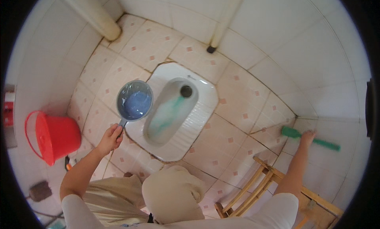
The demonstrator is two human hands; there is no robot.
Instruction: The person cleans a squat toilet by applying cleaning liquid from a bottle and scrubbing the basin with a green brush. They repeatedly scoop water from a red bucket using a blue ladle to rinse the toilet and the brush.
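My left hand is closed round the handle of a grey-blue water dipper. Water shows in its bowl, which hangs over the left rim of a white squat toilet. Streaks of green liquid run along the toilet's basin toward the dark drain hole. Far to the right, my right hand grips a green brush by the middle of its handle. The thick green head points left, and the brush is apart from the toilet, near the right wall.
A red bucket stands at the left. Below my right arm is a folding wooden chair or rack. Pale pipes rise at the back left and back middle. White tiled walls close in the patterned tile floor.
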